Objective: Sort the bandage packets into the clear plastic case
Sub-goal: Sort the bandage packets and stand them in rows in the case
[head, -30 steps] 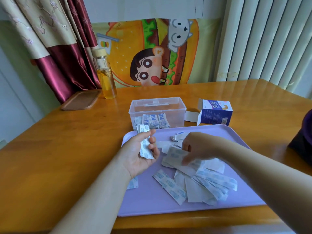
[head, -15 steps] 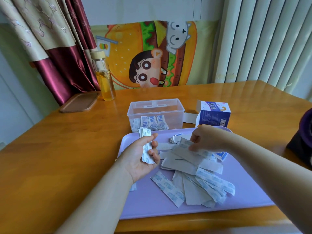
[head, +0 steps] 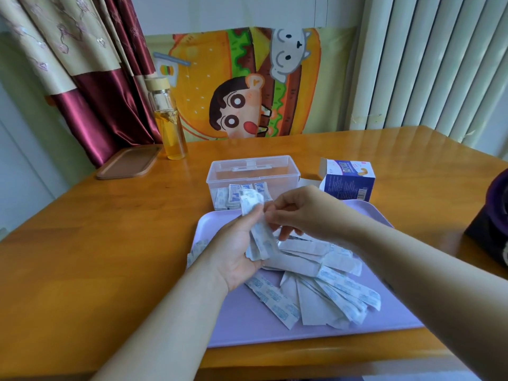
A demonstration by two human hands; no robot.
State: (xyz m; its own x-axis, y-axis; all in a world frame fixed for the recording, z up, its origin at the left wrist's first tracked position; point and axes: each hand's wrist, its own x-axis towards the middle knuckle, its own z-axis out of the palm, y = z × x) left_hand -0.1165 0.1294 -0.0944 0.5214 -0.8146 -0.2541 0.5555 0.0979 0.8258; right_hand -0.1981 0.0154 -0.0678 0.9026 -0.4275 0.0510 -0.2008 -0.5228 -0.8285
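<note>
Gathering step: left hand point(head: 239, 254) grips a bundle of bandage packets point(head: 259, 237) above the tray point(head: 247, 325), right hand point(head: 305, 213) pinching its edge — next, I'd say, square it up and carry it forward into the clear plastic case point(head: 288, 167) just beyond.

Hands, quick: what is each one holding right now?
Left hand: holds a bunch of bandage packets.
Right hand: pinches the same bunch, near its top.

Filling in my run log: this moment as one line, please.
left hand: holds packet stack | right hand: at the stack | case: packets inside | tray: loose packets
</note>
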